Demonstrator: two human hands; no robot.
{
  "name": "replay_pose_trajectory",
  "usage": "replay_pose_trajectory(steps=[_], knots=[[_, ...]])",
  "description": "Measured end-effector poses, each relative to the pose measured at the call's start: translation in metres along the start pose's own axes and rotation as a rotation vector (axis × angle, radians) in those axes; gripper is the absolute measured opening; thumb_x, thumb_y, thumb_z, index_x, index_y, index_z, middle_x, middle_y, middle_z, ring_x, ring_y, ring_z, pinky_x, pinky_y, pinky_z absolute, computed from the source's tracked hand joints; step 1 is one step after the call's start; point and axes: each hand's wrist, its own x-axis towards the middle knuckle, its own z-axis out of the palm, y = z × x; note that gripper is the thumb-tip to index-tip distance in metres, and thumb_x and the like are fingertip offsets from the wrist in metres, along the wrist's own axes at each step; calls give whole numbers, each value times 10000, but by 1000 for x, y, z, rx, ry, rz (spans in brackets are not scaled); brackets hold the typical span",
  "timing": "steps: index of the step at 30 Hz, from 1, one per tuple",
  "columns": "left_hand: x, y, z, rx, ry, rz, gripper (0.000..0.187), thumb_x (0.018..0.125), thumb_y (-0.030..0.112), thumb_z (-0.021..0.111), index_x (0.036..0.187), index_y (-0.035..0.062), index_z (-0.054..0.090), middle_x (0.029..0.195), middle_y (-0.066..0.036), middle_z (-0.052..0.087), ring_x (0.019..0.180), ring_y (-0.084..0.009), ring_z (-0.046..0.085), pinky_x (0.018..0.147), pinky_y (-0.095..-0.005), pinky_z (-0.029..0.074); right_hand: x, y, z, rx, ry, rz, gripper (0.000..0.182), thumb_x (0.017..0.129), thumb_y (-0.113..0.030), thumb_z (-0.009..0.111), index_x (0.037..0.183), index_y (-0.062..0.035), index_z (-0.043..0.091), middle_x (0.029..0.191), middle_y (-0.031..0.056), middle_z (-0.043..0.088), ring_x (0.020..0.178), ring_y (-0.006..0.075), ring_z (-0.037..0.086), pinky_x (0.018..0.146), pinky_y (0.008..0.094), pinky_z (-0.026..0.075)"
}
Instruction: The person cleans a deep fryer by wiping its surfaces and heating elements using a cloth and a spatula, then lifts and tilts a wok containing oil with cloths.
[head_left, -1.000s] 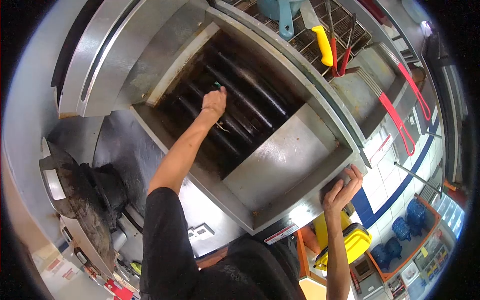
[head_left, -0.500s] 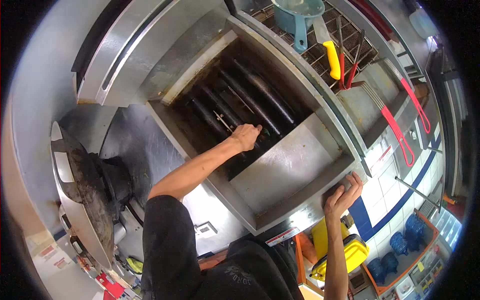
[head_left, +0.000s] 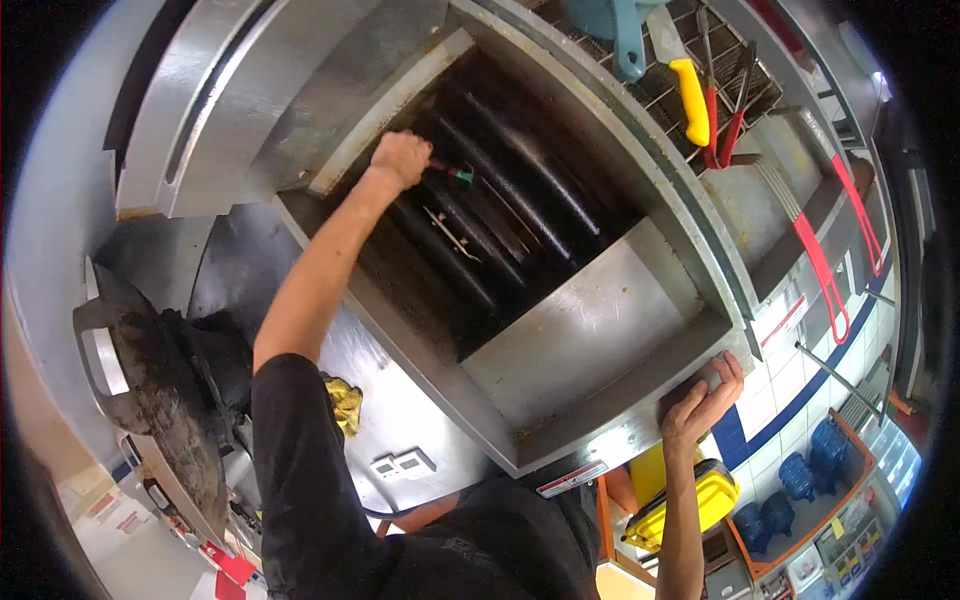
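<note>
My left hand (head_left: 403, 160) reaches into the dark tank of a fryer (head_left: 470, 385), near its back left corner. It is closed around a small tool with a dark handle and a green part (head_left: 463, 174); I cannot tell its kind. Thick black tubes (head_left: 540, 185) run along the bottom of the tank, and a thin pale rod (head_left: 452, 235) lies among them. My right hand (head_left: 703, 400) rests on the fryer's front right ledge, thumb and fingers apart.
A wok (head_left: 150, 370) stands at left. On the right are a blue pot (head_left: 628, 45), a yellow-handled knife (head_left: 690, 100), red-handled tongs (head_left: 722, 130) and red basket handles (head_left: 822, 270). Below sits a yellow bucket (head_left: 695, 505). A yellow cloth (head_left: 343, 405) lies beside my left sleeve.
My left hand has moved from the middle of the tank to its back left, with the tool in it. My right hand stays on the front ledge. The view has shifted slightly.
</note>
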Motion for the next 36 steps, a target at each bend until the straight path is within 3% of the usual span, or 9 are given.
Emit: replay_pose_trajectory(steps=[4, 6, 10, 18, 22, 28, 30, 34, 36], knots=[[15, 6, 7, 115, 59, -2, 225, 866, 179, 615, 1078, 109, 645, 1106, -72, 659, 1051, -215, 618, 790, -340, 537, 2, -2, -1, -9, -24, -3, 320, 971, -258, 403, 1069, 24, 517, 1224, 228, 530, 1220, 382, 433, 1104, 529, 224], [20, 20, 5, 100, 94, -11, 190, 865, 149, 603, 1035, 94, 669, 1035, -73, 683, 990, -223, 648, 778, -349, 541, 1, 2, -1, -32, -43, -8, 354, 967, -271, 420, 1104, 43, 511, 1236, 255, 510, 1179, 376, 474, 1021, 462, 328], [19, 39, -26, 29, -39, -30, 205, 907, 186, 534, 925, 119, 727, 911, -66, 726, 876, -238, 702, 735, -354, 542, 0, 1, 0, -40, -51, 17, 364, 988, -323, 391, 1084, 5, 513, 1258, 212, 511, 1211, 377, 438, 1064, 510, 268], [8, 90, -7, -352, 3, -285, 222, 914, 148, 517, 920, 73, 727, 930, -133, 711, 890, -285, 700, 767, -387, 572, -2, 3, 0, -25, -53, 40, 360, 969, -286, 394, 1112, 28, 498, 1265, 240, 500, 1220, 359, 454, 1052, 456, 299], [-17, 131, -8, -445, 7, -150, 216, 874, 64, 505, 850, 9, 712, 894, -204, 695, 842, -339, 698, 727, -408, 584, -3, 5, 0, -33, -51, 28, 368, 973, -296, 391, 1119, 26, 492, 1273, 235, 494, 1220, 350, 455, 1056, 453, 298], [-43, 169, -23, -498, -82, -23, 194, 849, 37, 525, 906, -3, 706, 936, -213, 690, 876, -351, 693, 768, -412, 579, -2, 4, 2, -13, -24, 36, 386, 977, -316, 390, 1125, 25, 495, 1272, 233, 500, 1215, 348, 459, 1053, 452, 300], [-40, 161, -28, -469, -33, -160, 190, 862, 81, 547, 856, 44, 733, 894, -170, 706, 870, -308, 704, 750, -381, 583, -3, 6, 0, -22, -28, 42, 394, 979, -325, 389, 1127, 25, 496, 1272, 233, 501, 1214, 348, 459, 1052, 452, 301], [-23, 145, -11, -407, 8, -203, 175, 866, 91, 569, 831, 57, 737, 893, -152, 711, 845, -280, 712, 726, -372, 588, -3, 5, 2, 7, -14, 42, 420, 986, -353, 381, 1112, 26, 509, 1274, 234, 504, 1214, 353, 458, 1052, 455, 301], [-33, 159, -9, -442, 81, -94, 170, 833, 28, 543, 789, 2, 705, 860, -208, 690, 803, -346, 698, 692, -410, 587, -5, 6, 0, 0, -11, 43, 428, 987, -360, 379, 1110, 27, 513, 1274, 235, 505, 1215, 355, 457, 1051, 456, 302]])
